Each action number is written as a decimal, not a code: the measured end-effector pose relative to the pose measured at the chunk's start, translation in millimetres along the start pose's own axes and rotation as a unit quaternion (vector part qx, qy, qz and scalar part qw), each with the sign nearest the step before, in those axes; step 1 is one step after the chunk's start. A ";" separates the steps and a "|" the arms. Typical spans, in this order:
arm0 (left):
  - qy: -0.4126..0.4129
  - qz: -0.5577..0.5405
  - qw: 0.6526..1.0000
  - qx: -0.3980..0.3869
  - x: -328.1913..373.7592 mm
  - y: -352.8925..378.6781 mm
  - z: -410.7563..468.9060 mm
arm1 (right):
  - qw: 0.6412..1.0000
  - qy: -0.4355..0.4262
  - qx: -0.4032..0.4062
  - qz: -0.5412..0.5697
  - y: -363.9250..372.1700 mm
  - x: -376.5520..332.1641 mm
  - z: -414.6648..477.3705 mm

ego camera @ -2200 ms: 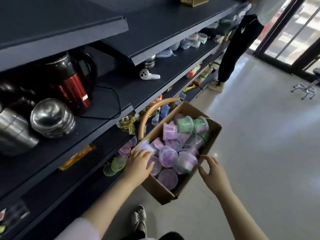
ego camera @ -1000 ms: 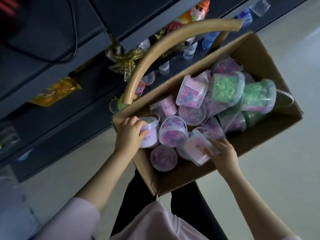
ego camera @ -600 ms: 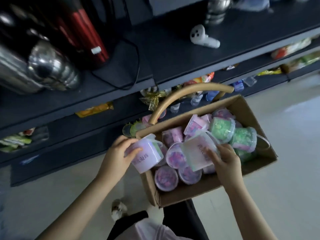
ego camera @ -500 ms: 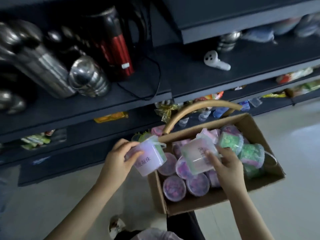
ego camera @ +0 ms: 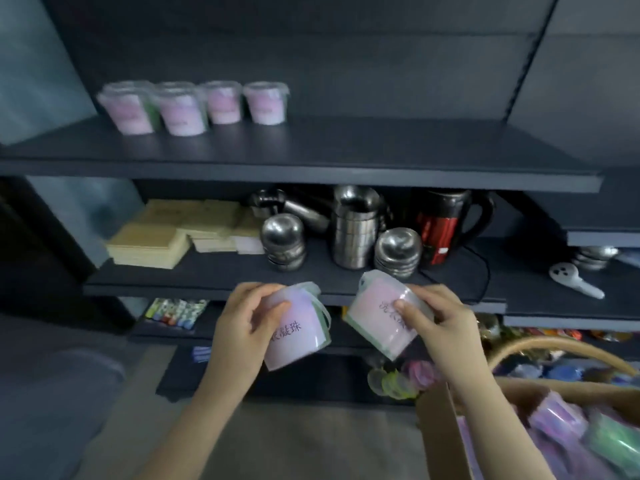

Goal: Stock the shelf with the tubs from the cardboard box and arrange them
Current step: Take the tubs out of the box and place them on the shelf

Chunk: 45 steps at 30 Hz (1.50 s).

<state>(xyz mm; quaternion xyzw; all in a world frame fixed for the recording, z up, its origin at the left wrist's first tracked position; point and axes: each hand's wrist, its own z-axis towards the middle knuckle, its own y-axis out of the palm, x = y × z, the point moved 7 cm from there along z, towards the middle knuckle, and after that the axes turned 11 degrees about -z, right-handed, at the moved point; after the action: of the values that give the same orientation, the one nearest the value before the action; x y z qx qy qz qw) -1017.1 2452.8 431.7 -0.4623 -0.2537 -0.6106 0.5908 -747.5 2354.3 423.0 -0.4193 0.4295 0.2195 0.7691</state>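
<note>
My left hand (ego camera: pixel 244 318) grips a pink tub (ego camera: pixel 299 332) with a printed label, tilted on its side. A second pink tub (ego camera: pixel 375 318) is held tilted in my right hand (ego camera: pixel 438 315). Both tubs hang in front of the middle shelf edge, a little apart from each other. The cardboard box (ego camera: pixel 441 434) sits at the lower right with more purple and green tubs (ego camera: pixel 588 431) inside. On the dark top shelf (ego camera: pixel 381 147), a row of several pink tubs (ego camera: pixel 194 105) stands upright at the left.
The middle shelf holds steel bowls (ego camera: pixel 284 237), a stack of steel cups (ego camera: pixel 355 226), a red and black kettle (ego camera: pixel 446 226) with its cord, and flat yellow boxes (ego camera: pixel 166 233). A tan basket handle (ego camera: pixel 561 346) arches over the box. Snack packets fill the lower shelves.
Both hands lifted their tubs out of the box and up to the middle shelf's height. The view swung upward, and the top shelf with its row of tubs came into sight.
</note>
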 end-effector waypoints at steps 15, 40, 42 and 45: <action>0.177 0.103 0.974 0.099 56.9 -142.8 180.2 | 0.966 -0.256 0.000 0.029 78.6 -218.7 165.2; 0.279 0.299 0.911 -0.054 -63.8 -82.9 419.1 | 0.935 -0.286 -0.053 -0.202 168.8 -163.4 386.6; 0.283 0.310 0.906 -0.052 -66.6 -92.8 425.3 | 0.942 -0.262 -0.074 -0.198 166.3 -157.7 395.7; 0.262 0.309 0.910 -0.085 -73.1 -96.5 439.4 | 0.939 -0.237 -0.135 -0.211 170.4 -159.6 414.0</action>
<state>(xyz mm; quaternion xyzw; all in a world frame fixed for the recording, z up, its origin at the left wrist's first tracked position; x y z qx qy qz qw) -1002.2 2881.2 586.3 -0.3892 0.1184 -0.5159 0.7539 -754.5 2797.1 595.7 -0.5359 0.1030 0.2016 0.8134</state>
